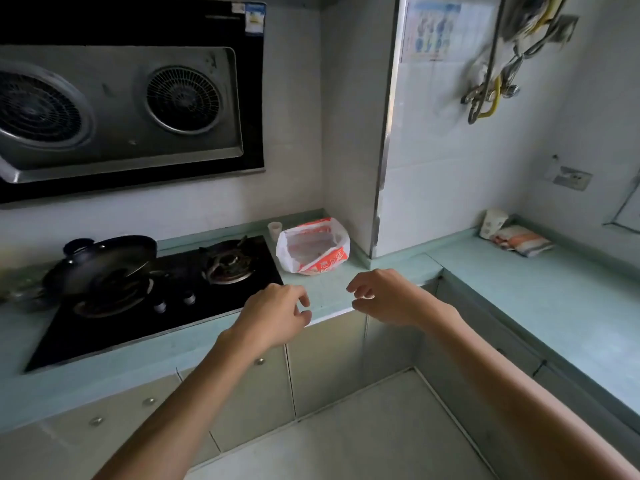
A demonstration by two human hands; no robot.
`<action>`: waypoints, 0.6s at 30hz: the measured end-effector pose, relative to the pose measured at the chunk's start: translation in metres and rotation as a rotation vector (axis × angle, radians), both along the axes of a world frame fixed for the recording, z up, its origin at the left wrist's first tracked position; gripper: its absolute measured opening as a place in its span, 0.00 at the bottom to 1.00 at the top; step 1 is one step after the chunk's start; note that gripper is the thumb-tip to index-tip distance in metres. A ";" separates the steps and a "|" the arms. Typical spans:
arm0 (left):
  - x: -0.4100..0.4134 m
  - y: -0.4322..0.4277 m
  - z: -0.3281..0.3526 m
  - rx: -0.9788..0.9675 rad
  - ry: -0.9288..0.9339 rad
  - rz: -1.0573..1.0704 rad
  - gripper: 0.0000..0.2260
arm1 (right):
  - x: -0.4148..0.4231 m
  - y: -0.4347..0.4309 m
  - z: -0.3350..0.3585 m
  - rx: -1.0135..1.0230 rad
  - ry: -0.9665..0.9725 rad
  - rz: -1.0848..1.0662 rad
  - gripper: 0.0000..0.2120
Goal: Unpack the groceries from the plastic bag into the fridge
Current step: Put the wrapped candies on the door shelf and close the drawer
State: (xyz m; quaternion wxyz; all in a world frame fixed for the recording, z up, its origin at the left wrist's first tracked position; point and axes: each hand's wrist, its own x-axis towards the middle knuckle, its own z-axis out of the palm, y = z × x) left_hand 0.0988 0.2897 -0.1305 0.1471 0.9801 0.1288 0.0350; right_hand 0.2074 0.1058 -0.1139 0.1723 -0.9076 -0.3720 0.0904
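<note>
A white plastic bag with red print sits on the pale green counter in the corner, just right of the stove. Its mouth gapes upward; what is inside cannot be made out. My left hand hovers over the counter's front edge, below and left of the bag, fingers loosely curled and holding nothing. My right hand hangs a little nearer the bag, below and to its right, fingers apart and empty. Neither hand touches the bag. No fridge is in view.
A black gas hob with a wok lies to the left under a range hood. A small cup stands behind the bag. A folded cloth and a mug rest on the right counter.
</note>
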 end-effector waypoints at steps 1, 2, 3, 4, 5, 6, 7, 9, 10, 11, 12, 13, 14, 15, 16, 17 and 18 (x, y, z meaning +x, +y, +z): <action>0.016 0.009 -0.001 -0.004 -0.006 -0.012 0.11 | 0.014 0.008 -0.002 -0.005 0.003 -0.010 0.17; 0.033 0.020 -0.003 -0.010 -0.015 -0.026 0.11 | 0.028 0.018 -0.004 -0.007 0.006 -0.020 0.16; 0.050 0.032 -0.004 -0.014 -0.023 -0.042 0.11 | 0.043 0.028 -0.005 -0.003 0.005 -0.031 0.16; 0.066 0.044 -0.005 -0.019 -0.027 -0.058 0.11 | 0.058 0.039 -0.005 0.005 0.000 -0.044 0.16; 0.083 0.057 -0.004 -0.027 -0.027 -0.069 0.11 | 0.072 0.051 -0.005 0.013 -0.004 -0.056 0.16; 0.098 0.070 -0.003 -0.035 -0.027 -0.073 0.11 | 0.086 0.062 -0.005 0.019 -0.002 -0.066 0.16; 0.114 0.084 -0.002 -0.039 -0.034 -0.075 0.11 | 0.099 0.074 -0.004 0.024 0.003 -0.074 0.16; 0.144 0.111 -0.001 -0.043 -0.050 -0.083 0.10 | 0.125 0.098 -0.006 0.032 0.009 -0.078 0.16; 0.157 0.123 -0.002 -0.048 -0.050 -0.089 0.10 | 0.138 0.109 -0.008 0.037 0.011 -0.082 0.16; 0.170 0.134 -0.004 -0.055 -0.046 -0.096 0.10 | 0.149 0.119 -0.009 0.043 0.009 -0.088 0.16; 0.181 0.144 -0.008 -0.064 -0.035 -0.103 0.10 | 0.160 0.129 -0.011 0.049 0.009 -0.094 0.16; 0.191 0.153 -0.012 -0.077 -0.022 -0.106 0.10 | 0.170 0.139 -0.012 0.056 0.017 -0.093 0.16; 0.200 0.162 -0.018 -0.092 -0.008 -0.108 0.10 | 0.181 0.148 -0.015 0.064 0.030 -0.092 0.16; 0.210 0.171 -0.025 -0.107 0.003 -0.109 0.10 | 0.191 0.157 -0.019 0.070 0.040 -0.092 0.15; 0.219 0.179 -0.031 -0.124 0.014 -0.108 0.10 | 0.202 0.166 -0.023 0.075 0.046 -0.096 0.15; 0.229 0.186 -0.038 -0.146 0.023 -0.105 0.10 | 0.214 0.174 -0.029 0.075 0.048 -0.103 0.15; 0.240 0.193 -0.046 -0.173 0.031 -0.100 0.10 | 0.228 0.181 -0.037 0.069 0.052 -0.115 0.14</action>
